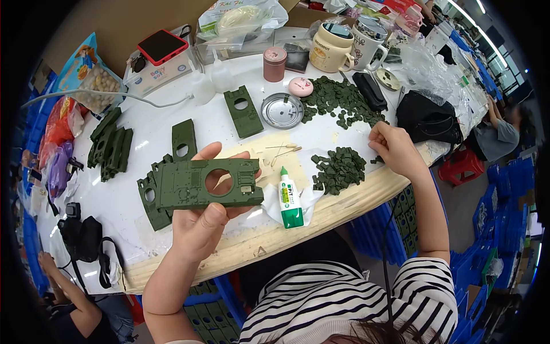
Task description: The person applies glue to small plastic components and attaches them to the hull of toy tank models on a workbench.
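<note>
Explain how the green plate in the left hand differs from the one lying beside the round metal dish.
The held plate is raised in the left hand; the other plate, beside the round metal dish, lies on the table. The held plate's length runs roughly left to right; the other plate's runs mostly toward the table's back. Through the held plate's hole, skin shows; through the other's, pale tabletop. Both are green with round holes.
</note>
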